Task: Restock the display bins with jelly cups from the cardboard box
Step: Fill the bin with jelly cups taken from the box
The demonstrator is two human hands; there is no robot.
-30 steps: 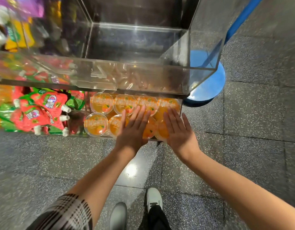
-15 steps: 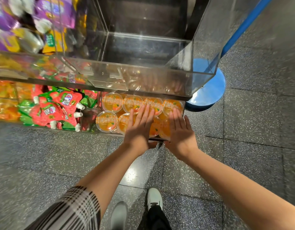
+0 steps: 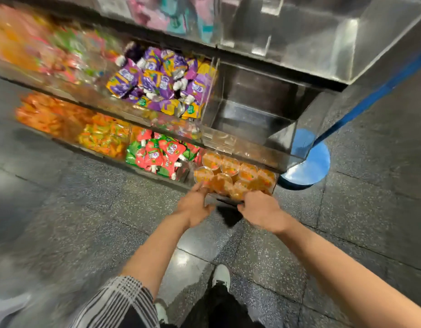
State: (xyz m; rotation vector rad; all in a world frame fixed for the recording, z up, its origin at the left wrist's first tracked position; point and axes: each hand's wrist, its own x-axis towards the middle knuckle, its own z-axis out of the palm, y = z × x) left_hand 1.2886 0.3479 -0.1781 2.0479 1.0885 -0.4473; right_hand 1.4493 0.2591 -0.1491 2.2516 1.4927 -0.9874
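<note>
Head view looks down on a tiered rack of clear display bins, and everything below is placed from the bottom bin of jelly cups. Far to its left, blurred orange packets fill a bin, then yellow-green packets, and just left of it lies a heap of red and green spouted pouches. Above and left of it, purple and yellow pouches crowd a higher bin; directly above it stands a bare clear bin. The orange-lidded cups sit packed in two rows inside their bin. At its front left corner the left hand reaches in with fingers at the nearest cup; motion blur leaves it unclear whether it grasps anything. At the front edge, right of centre, the right hand has fingers curled over the rim, though what they clasp cannot be told. Right of the bin stands a blue round base with a blue pole
</note>
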